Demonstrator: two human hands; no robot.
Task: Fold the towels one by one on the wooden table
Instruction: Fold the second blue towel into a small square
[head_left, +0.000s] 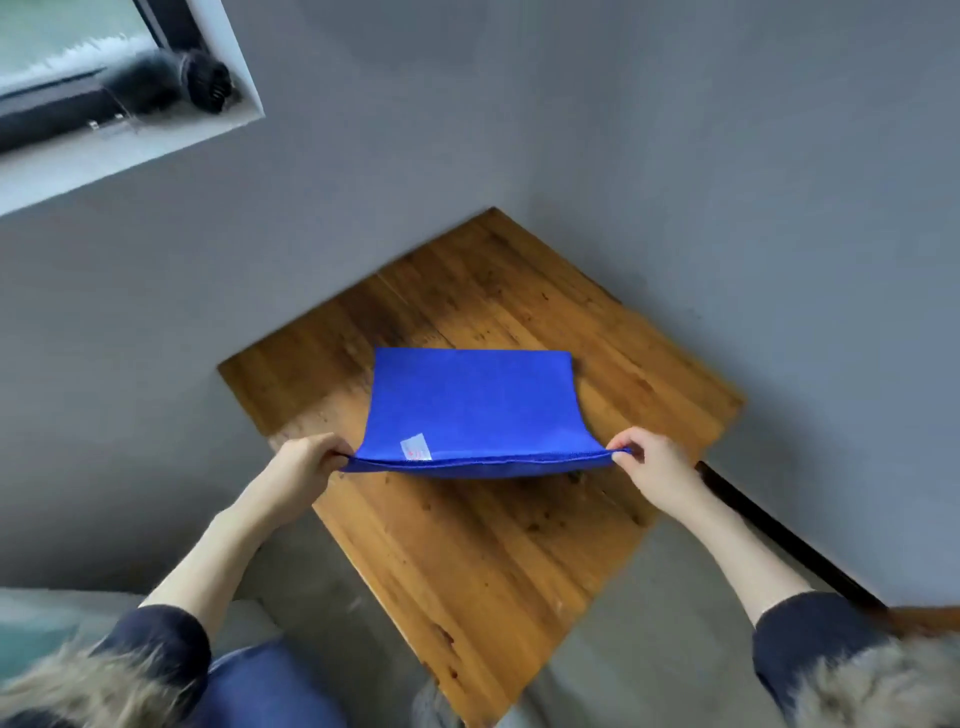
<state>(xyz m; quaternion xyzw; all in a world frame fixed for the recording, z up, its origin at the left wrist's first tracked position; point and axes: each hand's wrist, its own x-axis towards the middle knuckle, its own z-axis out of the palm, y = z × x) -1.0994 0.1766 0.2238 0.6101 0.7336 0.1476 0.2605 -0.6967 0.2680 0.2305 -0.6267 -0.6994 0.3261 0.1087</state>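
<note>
The left hand (306, 462) and the right hand (652, 462) are each pinching 1 near corner of the bright blue rectangular cloth towel (472, 405), thumbs on top and fingers clamped shut on the doubled edge. The 2 hands are holding well apart, so the near edge is stretching almost straight between them, lifted a little off the worn wooden plank table (467, 561). The far part of the towel is lying flat on the table, and a small white care label (415, 447) is showing near the left-hand corner.

The near edge looks like 2 layers, so the towel is probably already folded once. The likely trouble: if either pinch is catching only the top layer, the lower one is going to sag and the next fold is going to come out crooked. Pulling harder on 1 side would be dragging the far edge askew across the wood.

Room is limited. The table is sitting tight in a corner of grey walls (753, 218), with its far edges touching them, so the towel has only a little bare wood beyond it. There is more free wood nearer the person, and the table's near edges are dropping off to the floor on both sides, where a loose fold could be sliding over
</note>
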